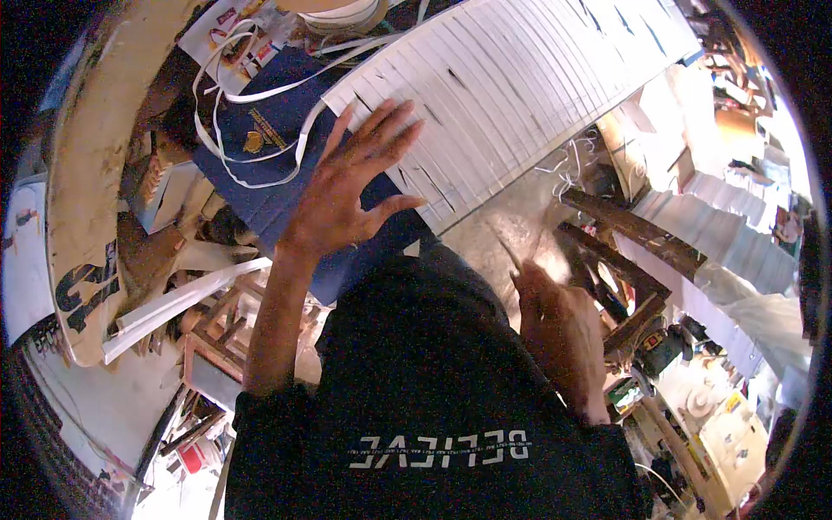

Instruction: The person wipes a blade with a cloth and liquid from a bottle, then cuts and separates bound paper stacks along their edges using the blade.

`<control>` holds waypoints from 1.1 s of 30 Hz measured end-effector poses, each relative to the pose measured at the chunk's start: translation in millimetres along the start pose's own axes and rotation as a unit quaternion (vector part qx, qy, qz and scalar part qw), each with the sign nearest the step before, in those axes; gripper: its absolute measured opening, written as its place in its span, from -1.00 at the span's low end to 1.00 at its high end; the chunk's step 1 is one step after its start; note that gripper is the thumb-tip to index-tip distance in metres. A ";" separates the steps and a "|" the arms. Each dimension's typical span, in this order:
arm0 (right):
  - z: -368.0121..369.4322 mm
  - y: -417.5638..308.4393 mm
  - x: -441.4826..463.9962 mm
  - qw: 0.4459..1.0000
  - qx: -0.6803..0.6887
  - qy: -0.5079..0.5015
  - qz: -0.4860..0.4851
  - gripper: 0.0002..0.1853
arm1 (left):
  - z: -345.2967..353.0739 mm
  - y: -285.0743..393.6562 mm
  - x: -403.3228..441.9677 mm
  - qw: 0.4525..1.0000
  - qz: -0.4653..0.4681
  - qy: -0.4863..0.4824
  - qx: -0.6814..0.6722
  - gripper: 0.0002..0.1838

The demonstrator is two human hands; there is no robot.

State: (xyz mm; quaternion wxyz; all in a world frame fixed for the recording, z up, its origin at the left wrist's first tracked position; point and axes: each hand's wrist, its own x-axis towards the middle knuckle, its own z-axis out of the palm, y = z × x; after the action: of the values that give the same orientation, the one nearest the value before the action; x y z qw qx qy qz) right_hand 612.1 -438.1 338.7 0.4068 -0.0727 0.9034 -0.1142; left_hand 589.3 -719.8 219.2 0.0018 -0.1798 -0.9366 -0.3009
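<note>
A long row of white paper blocks (pixel 520 82), pressed side by side with narrow dark gaps between several of them, runs from the centre to the upper right. My left hand (pixel 355 178) lies on its near left end, palm down with fingers spread. Under and beside that hand are dark blue covers (pixel 260 130) with gold lettering. A loose white strip (pixel 303 143) loops over the covers and reaches the block's corner. My right hand (pixel 559 316) is lowered near my right side, apart from the blocks. Its fingers are curled around a thin pointed thing (pixel 510 254), too blurred to name.
A roll of white strip (pixel 347 16) sits at the top, beside a printed sheet (pixel 238 48). Cut strip ends (pixel 572 165) hang off the block's right side. Wooden beams (pixel 633 230) and stacks of paper (pixel 719 234) stand at right. A pale curved board (pixel 95 191) is at left.
</note>
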 end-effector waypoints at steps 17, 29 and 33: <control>74.5 -11.6 58.4 0.963 0.082 0.143 -0.212 -0.41 | 3.1 -12.8 -2.0 0.998 0.002 0.007 -0.063 -0.27; 74.3 -11.7 59.7 0.953 0.096 0.164 -0.235 -0.40 | 4.6 -13.3 -2.2 0.998 -0.002 0.005 -0.057 -0.28; 73.5 -12.2 60.6 0.958 0.077 0.158 -0.226 -0.43 | 4.9 -13.2 -1.6 0.999 -0.004 -0.002 -0.052 -0.29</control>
State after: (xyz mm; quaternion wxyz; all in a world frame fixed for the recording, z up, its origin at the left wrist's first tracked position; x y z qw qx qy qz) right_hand 627.8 -474.2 251.1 0.2265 -0.2243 0.9048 -0.2825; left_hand 586.8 -727.5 207.5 -0.0101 -0.1767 -0.9203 -0.3488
